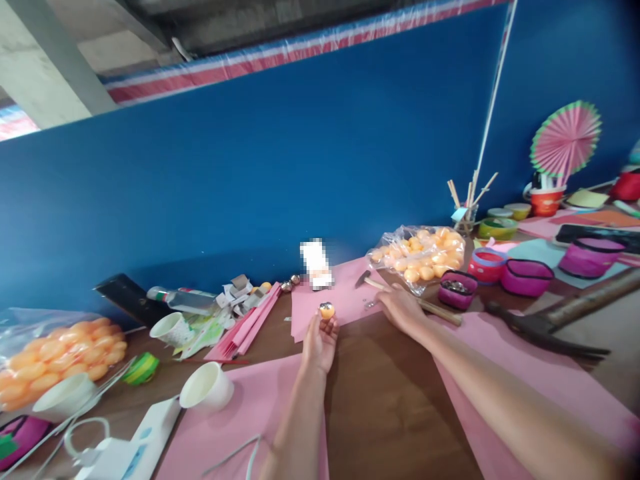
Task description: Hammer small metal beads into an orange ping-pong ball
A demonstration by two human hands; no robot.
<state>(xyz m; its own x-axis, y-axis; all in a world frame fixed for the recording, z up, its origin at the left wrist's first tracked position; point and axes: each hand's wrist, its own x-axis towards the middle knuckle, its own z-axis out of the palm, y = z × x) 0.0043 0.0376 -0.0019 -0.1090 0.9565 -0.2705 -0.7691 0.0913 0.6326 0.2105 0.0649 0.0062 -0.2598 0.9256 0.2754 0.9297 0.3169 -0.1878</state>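
A ball (pixel 327 310) sat in the left hand (pixel 319 340), with the right hand (pixel 400 308) to its right on the tabletop (pixel 385 400) by a hammer (pixel 415 301); a bag of balls (pixel 419 257) lay behind, bowls (pixel 525 275) right of it.

Both forearms are bare — no sleeves, watch or rings show on the left hand (pixel 319 341) or right hand (pixel 400 308).

Left hand (pixel 320 340) raised, fingertips pinched; right hand (pixel 400 308) outstretched, palm down.
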